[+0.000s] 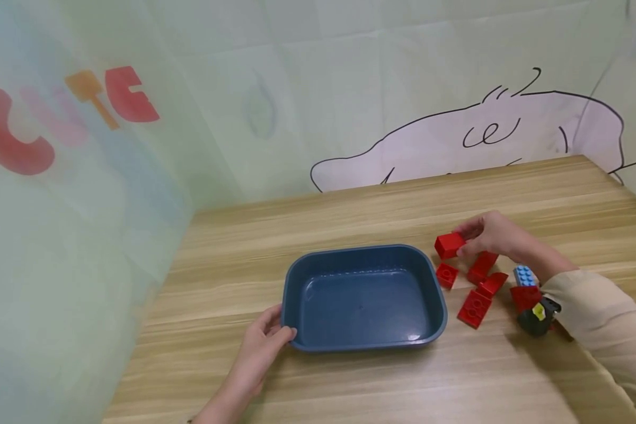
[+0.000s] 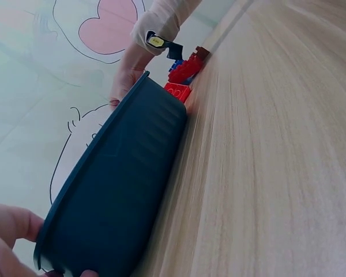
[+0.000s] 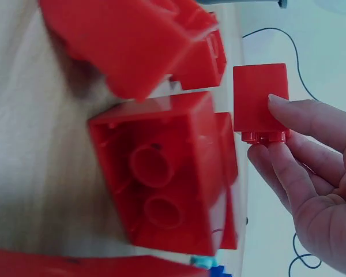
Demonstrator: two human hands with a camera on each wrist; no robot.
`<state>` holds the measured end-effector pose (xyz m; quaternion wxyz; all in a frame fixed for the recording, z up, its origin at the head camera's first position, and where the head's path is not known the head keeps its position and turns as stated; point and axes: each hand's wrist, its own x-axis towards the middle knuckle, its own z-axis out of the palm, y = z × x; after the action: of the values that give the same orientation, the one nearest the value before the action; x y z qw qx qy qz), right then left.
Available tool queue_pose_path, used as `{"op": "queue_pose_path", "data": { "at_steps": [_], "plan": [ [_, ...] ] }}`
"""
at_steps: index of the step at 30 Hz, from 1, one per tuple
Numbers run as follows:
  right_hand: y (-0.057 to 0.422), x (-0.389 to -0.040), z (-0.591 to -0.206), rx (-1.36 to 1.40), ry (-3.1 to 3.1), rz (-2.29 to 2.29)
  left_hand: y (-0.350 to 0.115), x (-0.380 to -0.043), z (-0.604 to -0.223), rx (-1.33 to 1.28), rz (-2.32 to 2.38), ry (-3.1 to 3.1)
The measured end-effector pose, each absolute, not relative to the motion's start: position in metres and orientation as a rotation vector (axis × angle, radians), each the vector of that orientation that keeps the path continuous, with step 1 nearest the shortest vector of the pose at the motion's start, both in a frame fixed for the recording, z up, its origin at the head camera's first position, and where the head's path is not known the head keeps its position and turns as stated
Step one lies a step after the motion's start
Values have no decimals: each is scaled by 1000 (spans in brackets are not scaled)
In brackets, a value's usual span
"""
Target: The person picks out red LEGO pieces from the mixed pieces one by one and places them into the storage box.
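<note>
My left hand (image 1: 262,341) grips the left end of a dark blue plastic tray (image 1: 363,306), thumb over the rim. In the left wrist view, the fingers of that hand hold the near corner of the tray (image 2: 115,184). Beyond the tray's right side, my right hand (image 1: 490,234) pinches a red toy brick (image 1: 449,245) between thumb and fingers. The right wrist view has this brick (image 3: 258,98) with its studs facing down against the fingers. Several other red bricks (image 1: 474,309) lie under and in front of the right hand; one of them (image 3: 161,167) shows its hollow underside.
A light blue brick (image 1: 523,275) lies beside the right forearm. Near it, a black device (image 1: 535,321) with a yellow mark sits at the right wrist and partly covers more bricks. The wooden table (image 1: 217,265) meets a printed cloth backdrop (image 1: 275,118) behind and at left.
</note>
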<state>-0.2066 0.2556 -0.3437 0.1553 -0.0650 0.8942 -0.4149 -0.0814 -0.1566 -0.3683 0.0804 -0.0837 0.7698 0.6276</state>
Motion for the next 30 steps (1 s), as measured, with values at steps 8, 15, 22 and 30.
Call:
{"op": "queue_pose_path", "data": {
  "at_steps": [8,15,22,30],
  "plan": [
    [250,-210,-334,-200,2583,-1207,-156,-82,-367,-257,1856,2315],
    [244,-210,-324,-256,2606,-1203,-156,-82,-368,-275,1846,2316],
    [236,-213,-317,-315,2633,-1150,-155,-82,-368,-274,1843,2327],
    [224,-216,-309,-349,2623,-1154,-155,-81,-368,-279,1850,2320]
  ]
}}
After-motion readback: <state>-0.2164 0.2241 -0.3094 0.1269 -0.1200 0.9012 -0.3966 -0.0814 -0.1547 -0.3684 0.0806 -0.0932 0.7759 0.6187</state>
